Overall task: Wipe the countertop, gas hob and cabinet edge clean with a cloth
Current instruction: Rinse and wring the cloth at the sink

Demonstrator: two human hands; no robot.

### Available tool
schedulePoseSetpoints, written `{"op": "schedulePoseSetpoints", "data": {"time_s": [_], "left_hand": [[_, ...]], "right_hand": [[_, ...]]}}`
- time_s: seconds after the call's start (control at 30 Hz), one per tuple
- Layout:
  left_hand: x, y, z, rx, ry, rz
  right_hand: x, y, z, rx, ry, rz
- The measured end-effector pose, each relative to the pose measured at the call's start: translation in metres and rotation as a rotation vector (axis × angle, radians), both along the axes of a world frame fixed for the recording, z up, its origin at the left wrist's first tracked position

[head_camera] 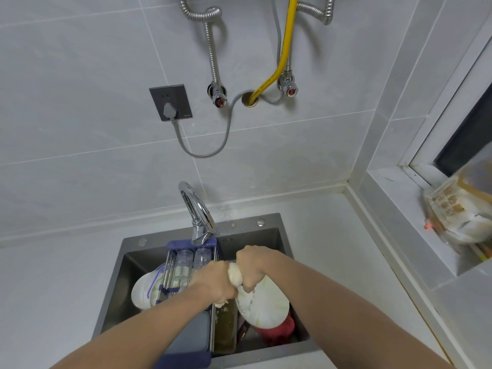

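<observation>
A pale, cream cloth [235, 277] is bunched into a tight roll over the dark sink [277, 237]. My left hand [214, 282] grips its lower end and my right hand [251, 266] grips its upper end, fists close together. A bit of cloth pokes out below my left fist. The white countertop [53, 283] lies on both sides of the sink. The gas hob and cabinet edge are out of view.
A chrome tap [198, 214] arches over the sink. Inside it are a blue drying rack with glasses [186, 258], white plates [266, 304], a red item [279, 332] and a grey container [189, 339]. A window ledge at right holds a plastic bag [458, 211]. A socket [170, 102] and hoses hang on the tiled wall.
</observation>
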State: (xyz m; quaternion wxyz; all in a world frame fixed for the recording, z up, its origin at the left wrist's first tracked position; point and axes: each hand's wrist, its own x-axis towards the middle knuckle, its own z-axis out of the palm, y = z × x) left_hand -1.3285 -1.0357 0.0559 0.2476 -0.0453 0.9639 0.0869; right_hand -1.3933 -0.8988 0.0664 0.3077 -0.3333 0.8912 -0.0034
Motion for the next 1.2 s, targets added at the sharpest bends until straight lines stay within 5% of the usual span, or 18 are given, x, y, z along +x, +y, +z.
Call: {"op": "schedulePoseSetpoints", "data": {"time_s": [0.1, 0.3, 0.43, 0.7, 0.83, 0.97, 1.2], "left_hand": [[0.001, -0.001, -0.002, -0.012, 0.044, -0.031], [-0.004, -0.02, 0.004, -0.123, 0.34, -0.156], [0.003, -0.006, 0.004, -0.175, 0.279, -0.286], [0.014, 0.029, 0.004, 0.089, 0.344, -0.36], [0.039, 0.058, -0.006, 0.266, 0.394, -0.437], [0.094, 0.101, -0.018, 0.576, 0.22, -0.532], [0.202, 0.187, 0.0, 0.686, 0.18, -0.846]], "right_hand": [[-0.001, 0.002, -0.003, -0.016, 0.006, -0.024], [0.01, -0.004, -0.014, -0.201, 0.46, -0.108], [0.037, 0.005, -0.03, -0.248, 0.398, -0.303], [0.092, 0.061, -0.014, -0.327, 0.332, -0.659], [0.167, 0.106, -0.002, -0.446, 0.38, -0.998], [0.271, 0.134, -0.002, -0.576, 0.323, -1.524], [0.399, 0.17, 0.005, -1.016, 0.402, -2.092]]}}
